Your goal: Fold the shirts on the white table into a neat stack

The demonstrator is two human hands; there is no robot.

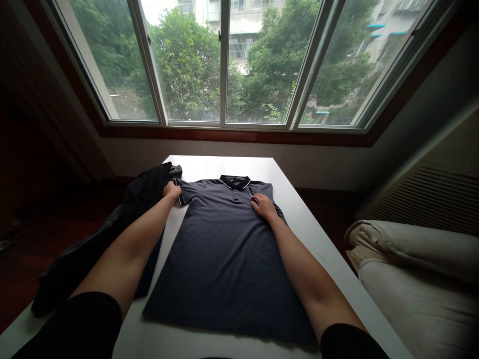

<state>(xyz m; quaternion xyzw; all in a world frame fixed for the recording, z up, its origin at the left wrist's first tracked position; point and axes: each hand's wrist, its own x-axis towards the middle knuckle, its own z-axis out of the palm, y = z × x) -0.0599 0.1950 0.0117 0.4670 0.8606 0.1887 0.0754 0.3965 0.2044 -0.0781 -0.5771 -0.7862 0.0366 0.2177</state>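
A dark grey-blue polo shirt (232, 254) lies front side up on a white table (299, 229), its black collar towards the window. My left hand (172, 191) is closed on the cuff of the sleeve on the left, which stretches out sideways and has black and white trim. On the other side, the sleeve is folded inward over the chest, and its striped cuff shows near the collar. My right hand (264, 205) rests on that folded sleeve with bent fingers at the cuff; its fingertips seem to pinch the fabric.
Dark clothes (123, 219) are heaped along the table's left edge and hang over it. A beige sofa (419, 279) stands close on the right. Beyond the table's far end are a wall and a wide window (224, 65).
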